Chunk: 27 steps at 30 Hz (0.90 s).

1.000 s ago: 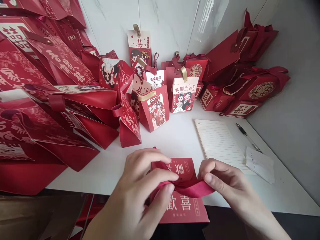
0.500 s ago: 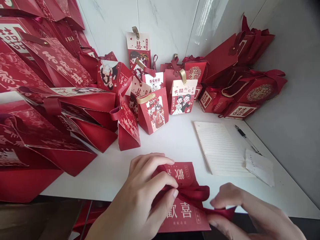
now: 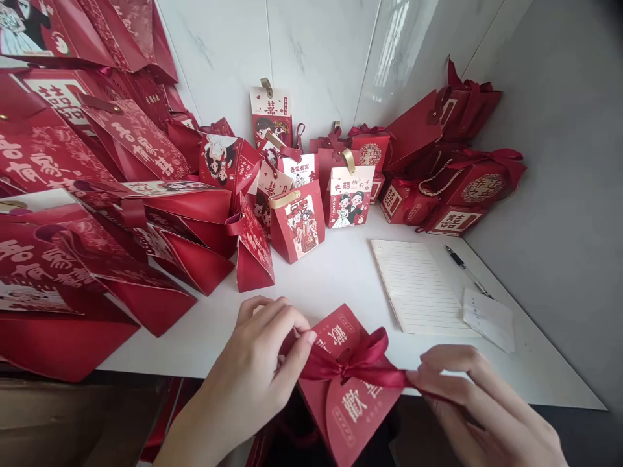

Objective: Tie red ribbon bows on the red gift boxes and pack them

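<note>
A red gift box (image 3: 331,408) with gold Chinese characters sits at the table's front edge, turned at an angle and partly over it. Across its top runs a dark red satin ribbon (image 3: 367,353), knotted in the middle with a loop standing up. My left hand (image 3: 257,357) pinches the ribbon on the left side of the knot between thumb and fingers. On the right, my right hand (image 3: 479,392) pinches a ribbon end and holds it taut; part of that end is hidden by the fingers.
Several red gift boxes (image 3: 168,237) crowd the left side. Small printed boxes (image 3: 299,224) stand at the back middle, and ribboned boxes (image 3: 450,220) are stacked at the back right. A lined notebook (image 3: 413,285), a pen (image 3: 467,269) and a paper slip (image 3: 489,318) lie on the white table (image 3: 331,279).
The gift box has turned to an angle. My left hand has moved left, off the box's top, and now pulls the ribbon sideways. The knot looks tighter, and the view has shifted slightly.
</note>
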Tool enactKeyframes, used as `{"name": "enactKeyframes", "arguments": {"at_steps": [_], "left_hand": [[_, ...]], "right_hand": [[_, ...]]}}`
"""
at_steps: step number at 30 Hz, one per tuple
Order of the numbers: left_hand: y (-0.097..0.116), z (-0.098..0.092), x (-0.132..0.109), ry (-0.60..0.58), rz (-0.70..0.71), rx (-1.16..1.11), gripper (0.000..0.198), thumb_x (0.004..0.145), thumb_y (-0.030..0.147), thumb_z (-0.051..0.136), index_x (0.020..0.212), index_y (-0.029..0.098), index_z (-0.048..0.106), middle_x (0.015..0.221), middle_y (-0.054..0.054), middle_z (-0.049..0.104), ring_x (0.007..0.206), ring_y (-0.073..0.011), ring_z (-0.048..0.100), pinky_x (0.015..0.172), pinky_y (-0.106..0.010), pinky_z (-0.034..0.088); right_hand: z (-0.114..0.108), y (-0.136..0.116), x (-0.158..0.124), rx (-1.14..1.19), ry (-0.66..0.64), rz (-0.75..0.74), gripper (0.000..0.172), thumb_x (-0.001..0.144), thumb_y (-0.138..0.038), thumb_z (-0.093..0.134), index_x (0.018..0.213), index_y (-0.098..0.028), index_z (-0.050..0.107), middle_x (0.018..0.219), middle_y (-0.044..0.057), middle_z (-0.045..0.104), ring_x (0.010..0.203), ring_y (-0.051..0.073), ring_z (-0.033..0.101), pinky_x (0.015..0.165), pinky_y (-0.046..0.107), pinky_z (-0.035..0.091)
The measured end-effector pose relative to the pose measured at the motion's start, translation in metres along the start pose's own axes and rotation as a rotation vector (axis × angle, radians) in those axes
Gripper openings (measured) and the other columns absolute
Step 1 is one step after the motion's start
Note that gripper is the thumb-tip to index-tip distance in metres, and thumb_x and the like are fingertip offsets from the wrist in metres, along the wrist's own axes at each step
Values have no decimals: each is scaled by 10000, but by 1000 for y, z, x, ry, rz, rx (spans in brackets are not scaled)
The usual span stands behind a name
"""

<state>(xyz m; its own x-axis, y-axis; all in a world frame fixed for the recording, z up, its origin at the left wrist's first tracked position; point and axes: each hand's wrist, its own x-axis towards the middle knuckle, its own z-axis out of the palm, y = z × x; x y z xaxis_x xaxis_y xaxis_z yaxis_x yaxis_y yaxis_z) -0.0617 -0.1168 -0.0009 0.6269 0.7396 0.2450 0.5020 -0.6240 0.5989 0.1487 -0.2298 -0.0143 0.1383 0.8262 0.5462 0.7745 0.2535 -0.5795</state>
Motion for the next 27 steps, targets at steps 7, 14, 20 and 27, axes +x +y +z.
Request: {"name": "enactKeyframes", "arguments": {"at_steps": [7,14,20,27], "left_hand": [[-4,1,-10,-213,-260,-373,222,878,351,461,724,191,469,644,39,475,584,-103,439,544,-204,345],[-18,18,-19,-345,-290,-738,437,843,513,471,607,168,342,611,44,297,563,-80,277,513,-208,234],[-37,32,-24,-158,-383,-1036,449,814,517,529,572,168,385,539,38,385,500,-82,380,498,-217,321],[-64,9,-27,497,-634,-1433,211,668,283,682,568,159,544,590,12,564,587,-130,547,594,-267,479]], "right_hand": [[9,9,1,-61,169,-9,119,813,-127,586,816,-240,625,793,30,563,674,138,582,544,231,472],[40,-8,9,343,336,417,109,833,-291,592,792,-194,621,766,21,584,621,124,586,524,231,515],[42,2,10,564,333,587,191,770,-359,666,800,-178,615,778,5,591,552,120,604,524,269,554],[16,54,-7,798,555,859,254,658,-352,747,743,-196,566,756,-10,582,697,171,650,479,240,561]]}}
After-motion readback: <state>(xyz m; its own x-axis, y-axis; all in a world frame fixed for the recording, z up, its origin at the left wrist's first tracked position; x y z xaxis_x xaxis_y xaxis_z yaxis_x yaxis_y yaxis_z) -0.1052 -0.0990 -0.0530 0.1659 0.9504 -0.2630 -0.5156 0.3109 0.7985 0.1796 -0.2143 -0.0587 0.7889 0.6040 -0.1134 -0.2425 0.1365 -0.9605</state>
